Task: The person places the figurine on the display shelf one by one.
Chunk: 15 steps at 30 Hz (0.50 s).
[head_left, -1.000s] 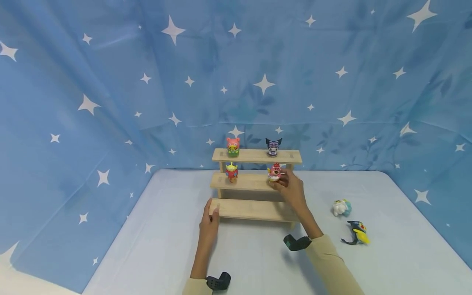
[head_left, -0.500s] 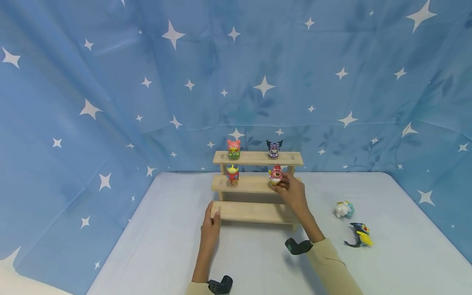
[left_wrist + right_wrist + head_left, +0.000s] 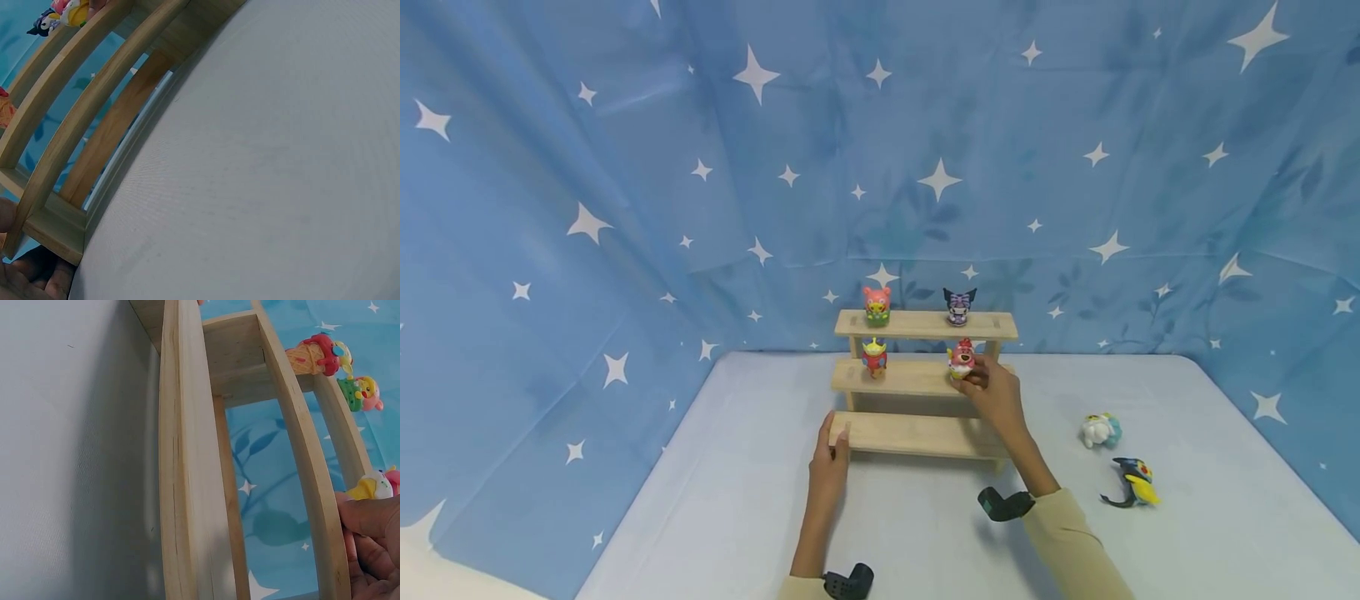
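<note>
A three-tier wooden display shelf (image 3: 917, 436) stands on the table. My left hand (image 3: 829, 468) grips the left end of its lowest tier, thumb over the front and fingers (image 3: 39, 278) round the side. On the right of the middle tier, my right hand (image 3: 1000, 398) pinches a pink bear figurine (image 3: 961, 358) with a yellow and white base (image 3: 374, 486). A green-headed alien figurine in red (image 3: 874, 358) stands at that tier's left. Above, the top tier bears a pink and green figurine (image 3: 877, 307) and a black-and-purple eared one (image 3: 958, 307).
Right of the shelf, a white and teal figurine (image 3: 1101, 430) lies on the white tabletop (image 3: 715, 500). Closer to me is a black and yellow figurine (image 3: 1135, 482) with a long tail. A blue star-patterned cloth (image 3: 820, 208) hangs behind the table.
The head view has tilted slightly, so everything sits a little lower in it. Both hands keep their holds, and the pink bear figurine stays at the right of the middle tier.
</note>
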{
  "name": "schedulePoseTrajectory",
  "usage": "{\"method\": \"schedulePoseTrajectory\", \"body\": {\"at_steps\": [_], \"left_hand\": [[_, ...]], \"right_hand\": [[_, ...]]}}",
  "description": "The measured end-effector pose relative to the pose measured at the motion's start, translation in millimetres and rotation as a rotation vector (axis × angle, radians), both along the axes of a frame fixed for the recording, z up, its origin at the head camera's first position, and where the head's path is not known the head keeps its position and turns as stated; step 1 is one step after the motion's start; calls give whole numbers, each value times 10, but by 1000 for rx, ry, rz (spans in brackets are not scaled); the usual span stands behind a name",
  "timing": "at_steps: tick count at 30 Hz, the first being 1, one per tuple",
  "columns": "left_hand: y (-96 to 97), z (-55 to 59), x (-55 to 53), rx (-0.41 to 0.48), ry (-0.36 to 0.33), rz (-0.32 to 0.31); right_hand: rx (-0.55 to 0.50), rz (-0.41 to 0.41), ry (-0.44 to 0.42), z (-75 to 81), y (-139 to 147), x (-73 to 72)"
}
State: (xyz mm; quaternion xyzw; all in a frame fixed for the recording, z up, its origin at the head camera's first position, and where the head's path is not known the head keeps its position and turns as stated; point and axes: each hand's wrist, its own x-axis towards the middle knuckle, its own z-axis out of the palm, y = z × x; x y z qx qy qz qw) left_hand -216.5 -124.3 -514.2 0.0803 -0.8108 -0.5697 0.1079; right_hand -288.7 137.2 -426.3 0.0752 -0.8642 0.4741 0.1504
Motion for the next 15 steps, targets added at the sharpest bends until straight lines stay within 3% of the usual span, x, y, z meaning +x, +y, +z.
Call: {"method": "schedulePoseTrajectory", "body": {"at_steps": [15], "left_hand": [[-7, 14, 23, 16, 10, -7]], "right_hand": [[-23, -14, 6, -9, 23, 28]]}}
